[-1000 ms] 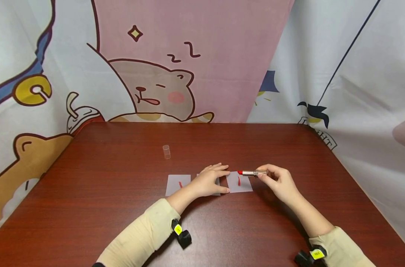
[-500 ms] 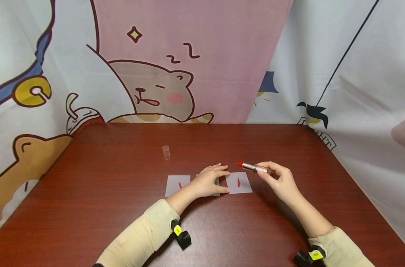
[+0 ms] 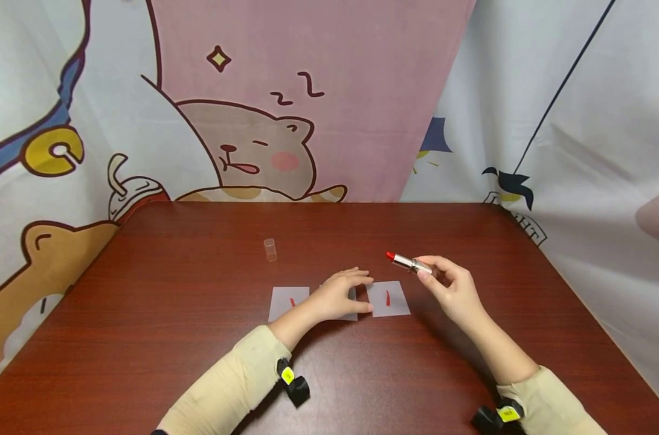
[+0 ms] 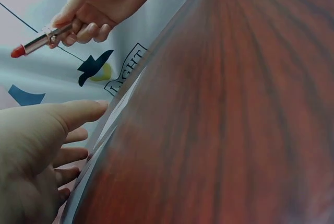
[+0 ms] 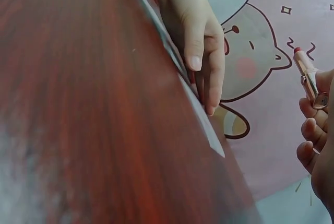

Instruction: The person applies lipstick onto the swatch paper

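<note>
My right hand [image 3: 455,289] pinches an uncapped red lipstick [image 3: 408,262] by its base, raised above the table with the red tip pointing left. In the right wrist view the lipstick [image 5: 308,78] stands out against the backdrop. My left hand [image 3: 337,296] lies spread over the middle paper square [image 3: 353,313] and hides most of it; its fingertips reach the left edge of the right paper square [image 3: 398,299]. That right square bears one red stroke [image 3: 388,298]. A left paper square [image 3: 281,299], partly behind my left wrist, also carries a red mark.
A clear cap [image 3: 270,249] stands on the brown table [image 3: 199,338] behind the papers. A cartoon-printed curtain [image 3: 372,109] closes off the table's back and sides. Black wrist cameras [image 3: 293,383] sit on both sleeves.
My right hand has lifted the lipstick up off the right paper square, and its tip now tilts upward. My left hand has stayed on the papers.
</note>
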`<control>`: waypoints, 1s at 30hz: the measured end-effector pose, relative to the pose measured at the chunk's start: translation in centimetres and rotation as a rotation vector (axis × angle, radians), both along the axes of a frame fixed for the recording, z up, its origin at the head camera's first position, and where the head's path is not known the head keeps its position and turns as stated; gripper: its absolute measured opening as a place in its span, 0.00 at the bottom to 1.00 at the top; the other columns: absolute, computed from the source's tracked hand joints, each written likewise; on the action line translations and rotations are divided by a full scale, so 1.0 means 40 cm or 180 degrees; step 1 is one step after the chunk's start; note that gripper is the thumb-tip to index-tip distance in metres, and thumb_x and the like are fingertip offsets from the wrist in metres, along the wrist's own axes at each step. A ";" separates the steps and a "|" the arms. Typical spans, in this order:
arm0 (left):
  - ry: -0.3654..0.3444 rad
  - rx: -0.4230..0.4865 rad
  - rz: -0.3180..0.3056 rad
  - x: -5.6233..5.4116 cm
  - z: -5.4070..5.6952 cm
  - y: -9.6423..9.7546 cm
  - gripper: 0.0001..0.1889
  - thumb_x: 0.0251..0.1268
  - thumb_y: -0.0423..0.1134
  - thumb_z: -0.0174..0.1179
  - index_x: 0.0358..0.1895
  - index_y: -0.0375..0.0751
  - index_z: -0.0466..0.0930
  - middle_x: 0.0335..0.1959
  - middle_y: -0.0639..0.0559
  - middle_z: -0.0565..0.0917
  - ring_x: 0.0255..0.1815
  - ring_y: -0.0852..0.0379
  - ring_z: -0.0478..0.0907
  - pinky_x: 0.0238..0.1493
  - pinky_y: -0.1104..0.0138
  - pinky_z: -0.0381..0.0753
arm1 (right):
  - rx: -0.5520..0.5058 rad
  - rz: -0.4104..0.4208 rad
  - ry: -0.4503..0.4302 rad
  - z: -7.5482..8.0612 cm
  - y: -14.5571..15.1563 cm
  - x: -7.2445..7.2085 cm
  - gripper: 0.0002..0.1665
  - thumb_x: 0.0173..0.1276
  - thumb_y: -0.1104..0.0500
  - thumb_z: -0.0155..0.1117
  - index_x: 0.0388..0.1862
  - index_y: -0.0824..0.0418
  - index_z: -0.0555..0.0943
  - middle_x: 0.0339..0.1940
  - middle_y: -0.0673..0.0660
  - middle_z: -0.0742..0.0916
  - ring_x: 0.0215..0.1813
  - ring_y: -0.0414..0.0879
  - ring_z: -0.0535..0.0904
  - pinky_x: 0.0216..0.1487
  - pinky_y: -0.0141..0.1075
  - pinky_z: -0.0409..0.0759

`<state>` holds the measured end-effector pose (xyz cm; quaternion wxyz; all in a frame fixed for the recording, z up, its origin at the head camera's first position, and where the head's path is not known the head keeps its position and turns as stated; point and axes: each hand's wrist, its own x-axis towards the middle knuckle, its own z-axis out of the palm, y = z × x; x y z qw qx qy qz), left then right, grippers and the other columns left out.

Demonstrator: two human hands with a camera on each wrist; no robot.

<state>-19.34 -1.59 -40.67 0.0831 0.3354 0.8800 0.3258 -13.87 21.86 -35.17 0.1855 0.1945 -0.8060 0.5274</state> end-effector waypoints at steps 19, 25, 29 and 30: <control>-0.0101 0.0999 0.0147 -0.018 0.050 -0.036 0.28 0.58 0.41 0.69 0.63 0.39 0.74 0.64 0.48 0.73 0.71 0.49 0.60 0.67 0.57 0.60 | -0.0450 0.0295 0.0222 -0.014 -0.029 -0.062 0.12 0.65 0.75 0.57 0.46 0.73 0.81 0.32 0.60 0.86 0.33 0.38 0.79 0.31 0.26 0.74; 0.0070 0.1199 0.0338 -0.011 0.093 -0.048 0.28 0.58 0.42 0.69 0.62 0.43 0.75 0.64 0.49 0.73 0.68 0.56 0.64 0.65 0.59 0.64 | -0.0513 0.0413 0.0296 0.003 -0.045 -0.065 0.12 0.67 0.76 0.55 0.47 0.76 0.79 0.33 0.63 0.85 0.31 0.39 0.77 0.28 0.27 0.71; 0.0082 0.1383 0.0477 -0.003 0.121 -0.057 0.27 0.57 0.42 0.69 0.62 0.45 0.76 0.65 0.48 0.73 0.67 0.58 0.65 0.64 0.57 0.64 | -0.0633 0.0469 0.0293 0.015 -0.064 -0.066 0.11 0.68 0.75 0.54 0.47 0.76 0.78 0.32 0.60 0.85 0.28 0.40 0.72 0.25 0.28 0.68; 0.0089 0.1425 0.0500 0.000 0.128 -0.060 0.27 0.57 0.41 0.69 0.62 0.46 0.76 0.65 0.49 0.73 0.67 0.58 0.65 0.64 0.57 0.64 | -0.0664 0.0474 0.0299 0.017 -0.070 -0.066 0.11 0.67 0.75 0.54 0.47 0.76 0.78 0.32 0.58 0.85 0.27 0.40 0.72 0.25 0.29 0.68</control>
